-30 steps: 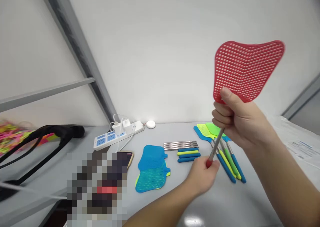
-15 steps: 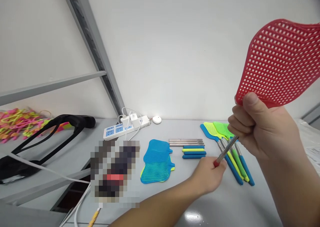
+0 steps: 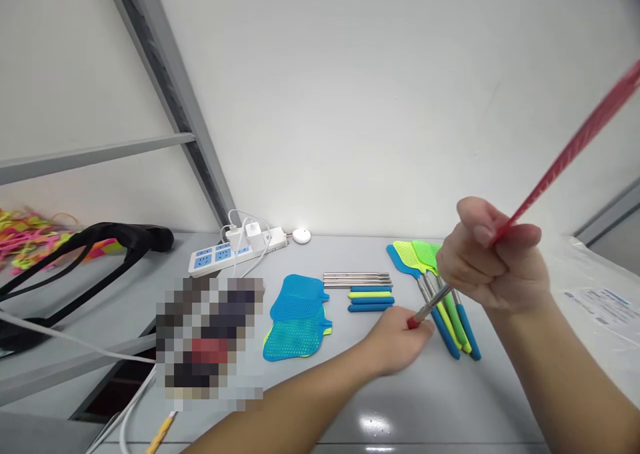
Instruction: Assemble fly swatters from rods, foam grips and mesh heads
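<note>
A red fly swatter (image 3: pixel 575 155) is held between my two hands, its mesh head seen nearly edge-on at the right. My left hand (image 3: pixel 400 341) is closed round the red grip at the lower end of its metal rod. Higher up, my right hand (image 3: pixel 495 261) pinches the base of the red head, fingers curled by the rod. Behind my hands lie several assembled fly swatters (image 3: pixel 413 261) with blue, yellow and green handles. To the left are loose blue swatter heads (image 3: pixel 297 297), metal rods (image 3: pixel 357 279) and blue and yellow handle grips (image 3: pixel 371 301).
A power strip (image 3: pixel 215 259) with plugged-in chargers and a round white device (image 3: pixel 301 235) stand by the wall. At left are a black strap-like frame (image 3: pixel 135 254), colourful cords (image 3: pixel 35 241), a metal rack (image 3: pixel 175 94) and white cables. Clear plastic packaging (image 3: pixel 600 314) lies at right.
My right hand has turned the red swatter head from face-on to nearly edge-on. The whole view has shifted, so the table things appear slightly further left.
</note>
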The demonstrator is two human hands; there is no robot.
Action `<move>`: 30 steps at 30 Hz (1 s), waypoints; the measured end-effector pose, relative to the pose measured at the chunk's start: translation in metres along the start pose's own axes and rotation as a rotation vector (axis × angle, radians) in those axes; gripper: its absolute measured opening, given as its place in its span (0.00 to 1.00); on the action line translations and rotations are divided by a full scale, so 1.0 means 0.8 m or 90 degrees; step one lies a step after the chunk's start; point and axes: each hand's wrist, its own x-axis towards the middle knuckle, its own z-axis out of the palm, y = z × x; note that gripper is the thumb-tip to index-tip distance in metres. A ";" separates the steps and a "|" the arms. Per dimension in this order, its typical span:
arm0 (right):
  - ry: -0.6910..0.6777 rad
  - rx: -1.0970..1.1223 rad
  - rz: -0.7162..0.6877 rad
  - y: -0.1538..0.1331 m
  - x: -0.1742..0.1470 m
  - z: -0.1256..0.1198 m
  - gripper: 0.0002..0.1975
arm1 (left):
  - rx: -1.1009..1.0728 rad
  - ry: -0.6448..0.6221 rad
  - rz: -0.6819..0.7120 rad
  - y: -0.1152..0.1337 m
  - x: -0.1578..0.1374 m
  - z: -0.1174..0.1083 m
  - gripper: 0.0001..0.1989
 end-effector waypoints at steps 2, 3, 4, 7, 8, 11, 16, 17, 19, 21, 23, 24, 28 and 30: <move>0.005 0.015 0.016 0.006 0.003 -0.003 0.16 | 0.003 0.004 0.002 0.003 0.001 -0.002 0.20; 0.015 0.018 0.023 0.009 0.004 -0.003 0.17 | 0.004 0.008 0.003 0.004 0.001 -0.002 0.19; 0.021 0.019 0.028 0.011 0.005 -0.004 0.17 | 0.005 0.010 0.003 0.005 0.001 -0.002 0.19; -0.006 0.026 0.029 0.017 0.006 -0.003 0.18 | 0.006 0.006 -0.010 0.006 0.001 -0.003 0.20; -0.018 0.028 0.031 0.019 0.006 -0.002 0.18 | 0.007 0.003 -0.016 0.006 0.001 -0.003 0.20; -0.029 0.028 0.040 0.025 0.004 -0.002 0.20 | 0.009 -0.002 -0.027 0.007 0.001 -0.003 0.20; -0.055 0.040 0.030 0.035 -0.002 -0.008 0.20 | 0.004 -0.010 -0.032 0.011 0.001 -0.003 0.20; -0.063 0.042 0.025 0.037 -0.003 -0.008 0.19 | 0.003 -0.013 -0.030 0.012 0.001 -0.003 0.20; -0.071 0.039 0.017 0.039 -0.004 -0.006 0.19 | 0.001 -0.017 -0.025 0.011 0.001 -0.004 0.21; -0.074 0.023 0.020 0.042 -0.004 -0.003 0.21 | 0.001 -0.022 -0.023 0.010 0.001 -0.005 0.21; -0.069 0.004 0.030 0.046 -0.004 -0.002 0.24 | 0.002 -0.028 -0.024 0.010 0.001 -0.007 0.20; -0.061 -0.003 0.032 0.048 -0.004 -0.002 0.26 | 0.003 -0.030 -0.026 0.010 0.001 -0.007 0.20; -0.028 -0.006 0.024 0.052 -0.008 -0.005 0.26 | 0.006 -0.035 -0.023 0.010 0.001 -0.007 0.21; -0.009 -0.008 0.018 0.052 -0.010 -0.006 0.26 | 0.007 -0.033 -0.017 0.010 0.001 -0.007 0.21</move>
